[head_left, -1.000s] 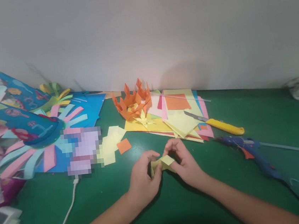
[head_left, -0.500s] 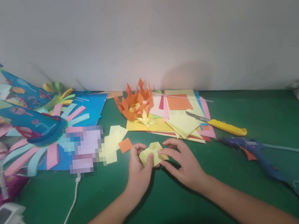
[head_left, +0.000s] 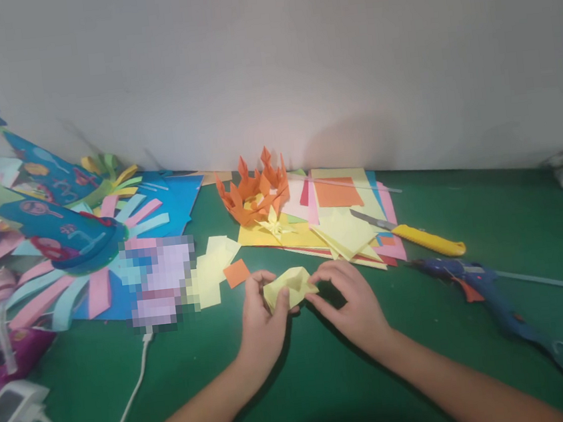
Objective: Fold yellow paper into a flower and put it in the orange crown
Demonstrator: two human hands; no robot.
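A small folded piece of pale yellow paper (head_left: 290, 286) is held just above the green table (head_left: 329, 380), between both hands. My left hand (head_left: 263, 320) pinches its left side with thumb and fingers. My right hand (head_left: 351, 301) pinches its right edge with curled fingers. Just behind the hands lie an orange paper square (head_left: 236, 273) and loose pale yellow squares (head_left: 212, 268).
An orange folded paper crown (head_left: 254, 190) and a stack of coloured sheets (head_left: 343, 221) lie at the back. A yellow-handled utility knife (head_left: 422, 236) and a blue glue gun (head_left: 475, 284) are at right. Blue paper crafts (head_left: 56, 228), a white cable (head_left: 130, 395) and adapter (head_left: 10, 407) are at left.
The hands moved the yellow paper forward and lowered it toward the table. The paper was pressed flatter half a second ago; now my right hand pinches its right edge again.
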